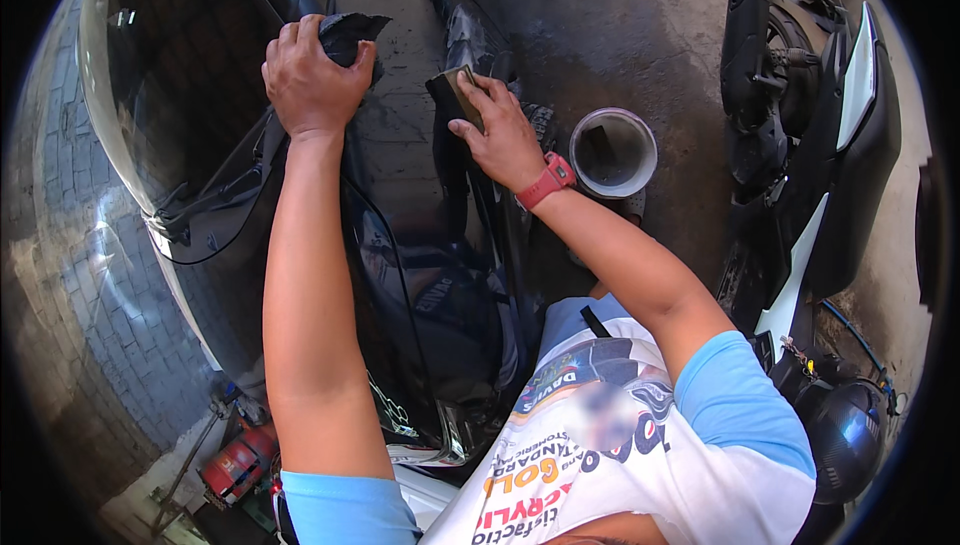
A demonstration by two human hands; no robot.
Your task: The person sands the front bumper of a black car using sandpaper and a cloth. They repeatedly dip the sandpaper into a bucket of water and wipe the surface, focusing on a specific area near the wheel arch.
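My left hand (316, 77) is at the upper edge of a dark, glossy vehicle body panel (395, 145). Its fingers curl round a crumpled black sheet (352, 35), which sticks out between thumb and forefinger. On the far side of the same panel, my right hand (503, 137) grips a flat olive-brown block (462, 97) with a dark edge, pressed to the panel's right side. It looks like a sanding block. A red watch (547, 181) is on my right wrist. The panel looks wet and smeared between my hands.
A pale bucket (652, 160) with a dark piece inside stands right of the panel. Further right are a black and white motorbike (850, 145) and a dark helmet (845, 440). Left are dark vehicle glass (180, 75), brick paving (75, 275) and a red tank (238, 465).
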